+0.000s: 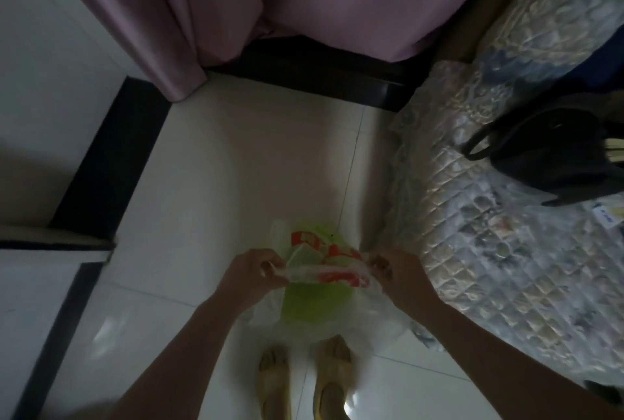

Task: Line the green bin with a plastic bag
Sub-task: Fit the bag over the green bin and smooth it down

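A green bin [312,301] stands on the white tiled floor right in front of my feet, seen partly through a clear plastic bag [324,272] with red print. My left hand [251,271] pinches the bag's left edge and my right hand [393,272] pinches its right edge. The bag's top is stretched between them just above the bin. The rest of the bag hangs loose around the bin's sides and hides most of its rim.
A bed with a quilted patterned cover [499,217] runs along the right, with a black handbag [553,156] on it. A pink curtain [236,4] hangs at the back. White furniture [37,284] stands at the left. My two shoes [304,382] are just below the bin.
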Demonstrator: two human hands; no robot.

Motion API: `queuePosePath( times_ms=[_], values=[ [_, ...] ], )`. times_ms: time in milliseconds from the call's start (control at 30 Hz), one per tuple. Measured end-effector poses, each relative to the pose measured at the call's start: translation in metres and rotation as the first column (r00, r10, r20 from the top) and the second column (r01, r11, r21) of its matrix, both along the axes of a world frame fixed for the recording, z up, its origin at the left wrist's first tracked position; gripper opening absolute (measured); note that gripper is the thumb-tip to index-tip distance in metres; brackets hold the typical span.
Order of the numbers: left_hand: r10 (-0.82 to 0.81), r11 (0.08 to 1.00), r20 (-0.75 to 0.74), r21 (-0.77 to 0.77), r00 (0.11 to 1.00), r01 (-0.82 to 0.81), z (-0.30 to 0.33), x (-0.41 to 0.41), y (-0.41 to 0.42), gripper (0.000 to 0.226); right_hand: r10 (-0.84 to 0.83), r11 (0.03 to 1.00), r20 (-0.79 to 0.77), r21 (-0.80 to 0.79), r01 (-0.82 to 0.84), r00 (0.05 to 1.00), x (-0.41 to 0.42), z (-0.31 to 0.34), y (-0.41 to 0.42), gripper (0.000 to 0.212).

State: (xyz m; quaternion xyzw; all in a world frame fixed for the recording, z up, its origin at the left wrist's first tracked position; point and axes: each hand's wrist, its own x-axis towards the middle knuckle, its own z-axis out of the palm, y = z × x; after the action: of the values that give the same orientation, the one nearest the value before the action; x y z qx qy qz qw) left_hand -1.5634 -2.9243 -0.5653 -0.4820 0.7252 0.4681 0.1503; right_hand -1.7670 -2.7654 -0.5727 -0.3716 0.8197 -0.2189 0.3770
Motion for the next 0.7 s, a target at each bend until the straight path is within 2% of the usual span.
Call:
queuePosePath(
  times_ms=[167,333,467,533,600,700],
  values=[
    [-0.081,0.993,0.072,0.088,0.994,0.075,-0.048,0.008,0.001,0.047,0.071,0.993,0.040,0.093,-0.074,0.997,0.005,-0.047,0.001,0.012],
    [-0.106,0.987,0.157,0.136,0.982,0.085,-0.080,0.035,0.006,0.062,0.189,0.954,0.140,0.208,-0.215,0.972,0.020,-0.088,-0.004,0.052],
    [-0.160,0.987,0.180,0.057,0.971,0.152,-0.104,0.053,0.006,0.083,0.236,0.932,0.200,0.231,-0.280,0.951,0.033,-0.119,-0.013,0.069],
    [-0.162,0.987,0.148,0.011,0.976,0.162,-0.116,0.050,0.001,0.096,0.262,0.930,0.180,0.216,-0.298,0.948,0.036,-0.133,-0.018,0.089],
    [-0.249,0.967,0.149,-0.020,0.957,0.255,-0.130,0.043,-0.004,0.106,0.358,0.890,0.134,0.252,-0.381,0.924,0.036,-0.150,-0.021,0.105],
    [-0.411,0.900,0.199,-0.067,0.890,0.431,-0.154,0.030,-0.010,0.115,0.444,0.805,0.156,0.365,-0.469,0.883,0.037,-0.180,-0.024,0.113]
  ],
)
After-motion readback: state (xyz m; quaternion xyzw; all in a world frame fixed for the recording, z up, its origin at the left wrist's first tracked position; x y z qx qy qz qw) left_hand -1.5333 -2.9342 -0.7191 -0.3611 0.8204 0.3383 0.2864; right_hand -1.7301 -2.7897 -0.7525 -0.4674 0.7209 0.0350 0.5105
